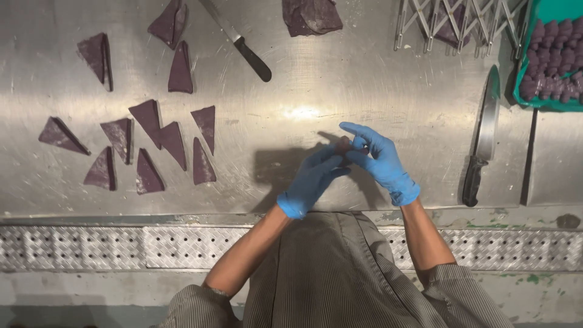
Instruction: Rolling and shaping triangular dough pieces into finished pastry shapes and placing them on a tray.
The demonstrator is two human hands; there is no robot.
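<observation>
Both my hands wear blue gloves and meet above the steel table (316, 79). My left hand (313, 179) and my right hand (379, 159) pinch a small purple dough piece (344, 145) between their fingertips; most of it is hidden by the fingers. Several flat purple dough triangles (173, 143) lie spread on the table to the left, well apart from my hands.
A black-handled spatula knife (240, 42) lies at the top centre, a purple dough lump (311, 15) beside it. A large knife (483, 136) lies on the right. An expandable metal cutter (455, 21) and a green tray (521, 100) of purple pieces sit top right.
</observation>
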